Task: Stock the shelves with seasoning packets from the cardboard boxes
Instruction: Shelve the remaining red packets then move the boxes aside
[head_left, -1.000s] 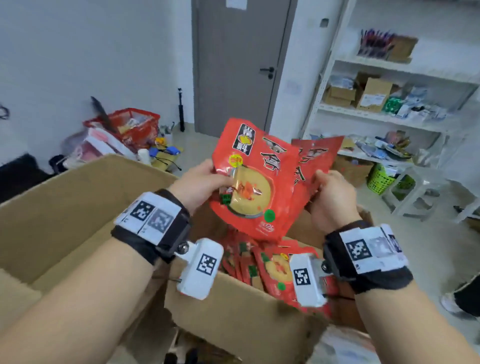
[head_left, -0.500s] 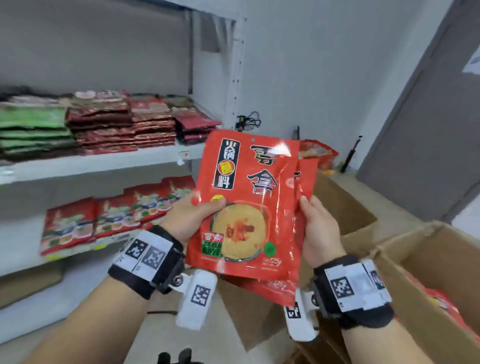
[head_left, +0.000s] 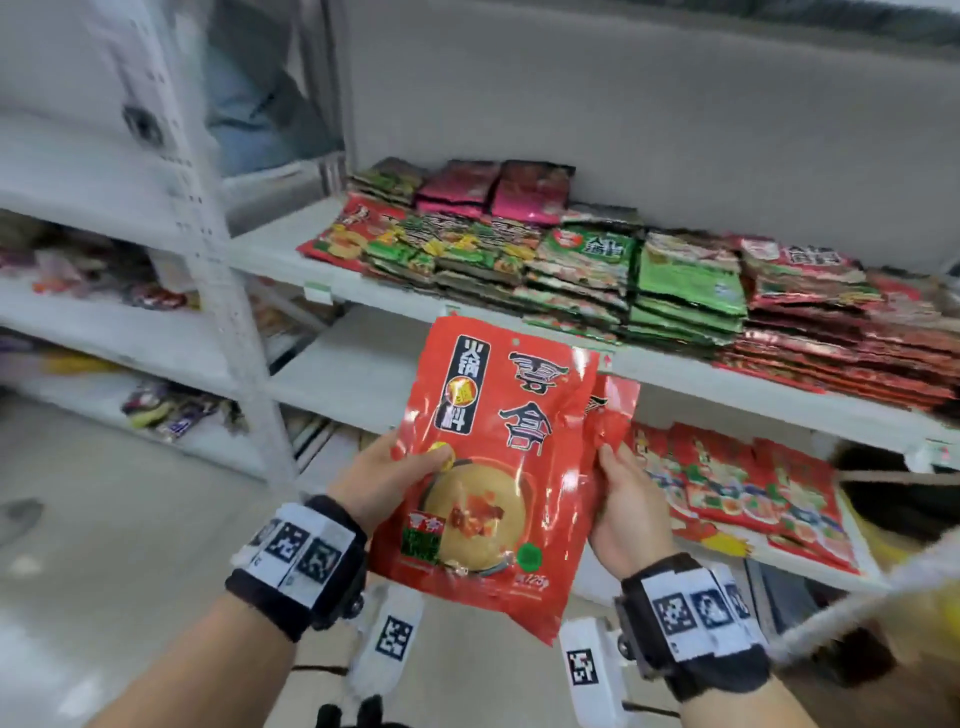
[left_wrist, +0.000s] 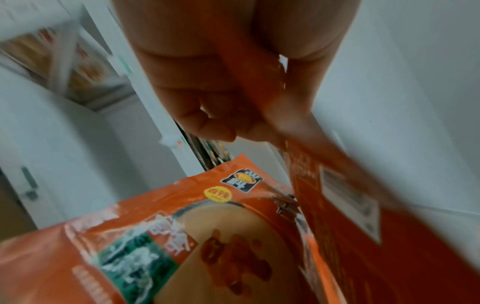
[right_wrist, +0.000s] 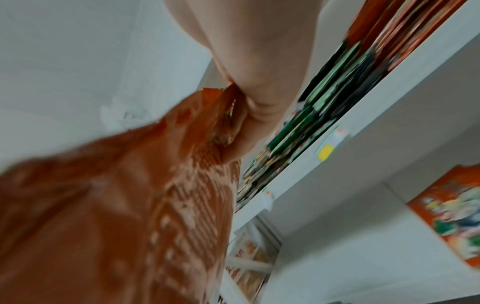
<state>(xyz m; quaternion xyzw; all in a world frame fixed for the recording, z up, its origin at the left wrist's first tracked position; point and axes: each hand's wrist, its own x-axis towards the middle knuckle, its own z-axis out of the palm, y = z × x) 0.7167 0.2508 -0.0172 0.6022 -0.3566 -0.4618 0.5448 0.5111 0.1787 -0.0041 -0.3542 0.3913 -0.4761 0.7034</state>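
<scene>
I hold a small bundle of red seasoning packets (head_left: 498, 467) upright in front of the white shelves (head_left: 727, 379). My left hand (head_left: 384, 483) grips their left edge, thumb on the front packet. My right hand (head_left: 628, 514) grips the right edge, where a second red packet (head_left: 613, 410) sticks out behind. In the left wrist view the left hand (left_wrist: 233, 115) pinches the red packets (left_wrist: 182, 236). In the right wrist view the right hand (right_wrist: 259, 107) clamps the back of a red packet (right_wrist: 116, 205). No cardboard box is in view.
The upper shelf carries stacks of green packets (head_left: 685, 291), red packets (head_left: 857, 343) and pink packets (head_left: 493, 192). Red packets (head_left: 737, 488) lie on the lower shelf to the right. A white upright post (head_left: 218, 260) stands at left, with blurred goods on neighbouring shelves.
The view has swung from the cardboard box round to the shelves. Both hands keep their hold on the red packets and have carried them in front of the stocked shelves.
</scene>
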